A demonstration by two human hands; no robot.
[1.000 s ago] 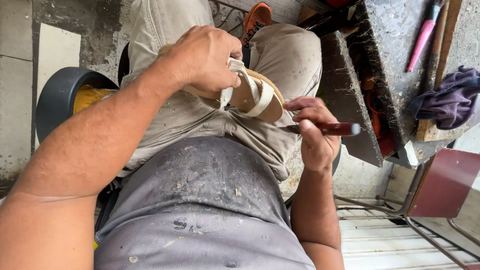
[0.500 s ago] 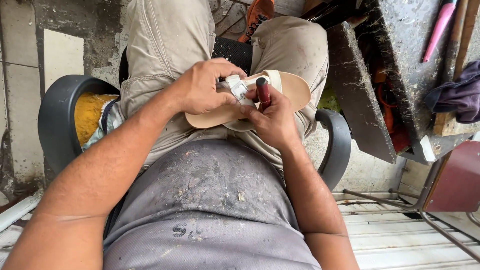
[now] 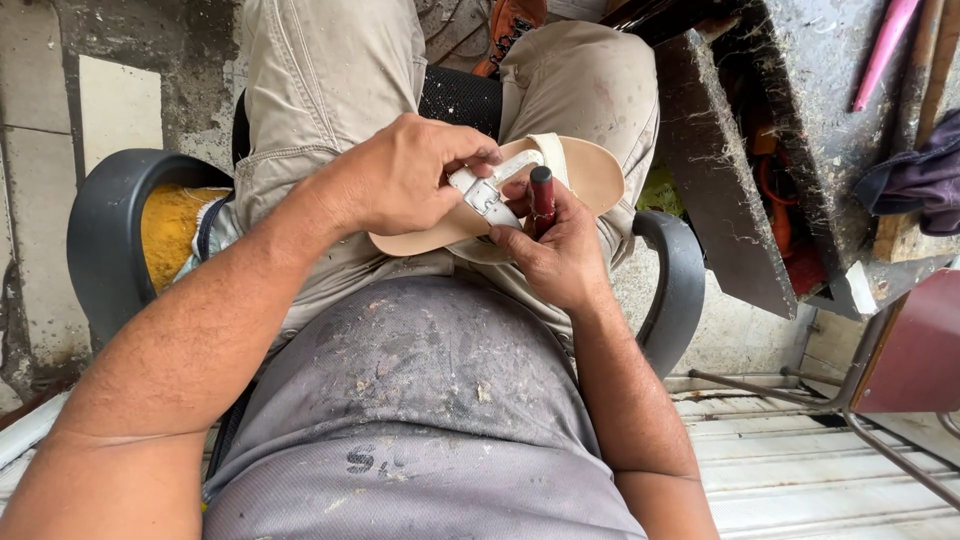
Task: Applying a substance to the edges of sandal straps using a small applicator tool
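A beige flat sandal with white straps lies across my lap, sole edge toward me. My left hand pinches its white strap with a metal buckle between thumb and fingers. My right hand sits just below the sandal, gripping a tool with a dark red handle that stands upright beside the buckle; its working tip is hidden behind the strap and fingers.
I sit in a dark chair with curved armrests, yellow padding showing at left. A rough dark workbench stands at right with a purple cloth and a pink tool. A red metal-framed seat is at lower right.
My left hand has lowered the sandal onto my lap. My right hand has come up from my right thigh with the red-handled tool to the buckle strap.
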